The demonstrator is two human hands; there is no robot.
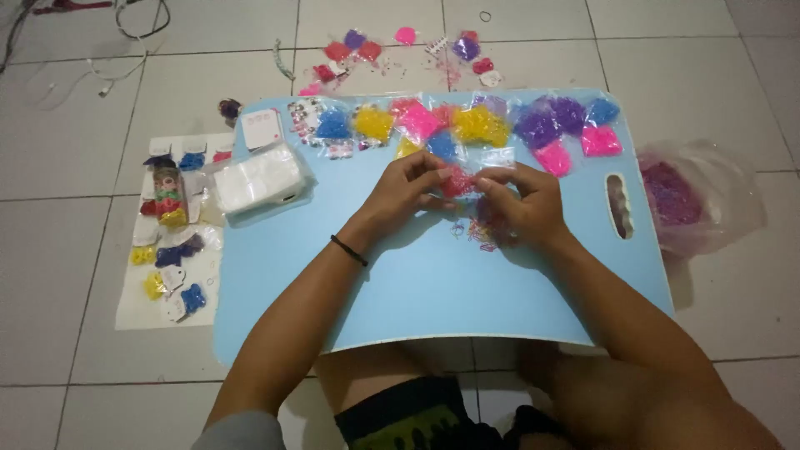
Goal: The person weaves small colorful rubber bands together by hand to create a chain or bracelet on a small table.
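While both hands meet at the blue lap table's (pixel 433 283) centre, the left hand (pixel 400 190) and right hand (pixel 521 204) pinch a small red packet (pixel 457 181) between their fingertips, left hand at its nine o'clock, right hand at three.

Two hands (pixel 408 187), one blue board (pixel 417 292), one bracelet (pixel 348 250)

You are looking down on a floor of large pale grey tiles (pixel 517 50) crossed by dark grout lines. A light blue lap table (pixel 433 292) with rounded corners and an oval handle slot (pixel 620 206) fills the centre. White cables (pixel 83 79) trail across the tiles at upper left. The light is soft and even, casting faint shadows beneath the table's edge.
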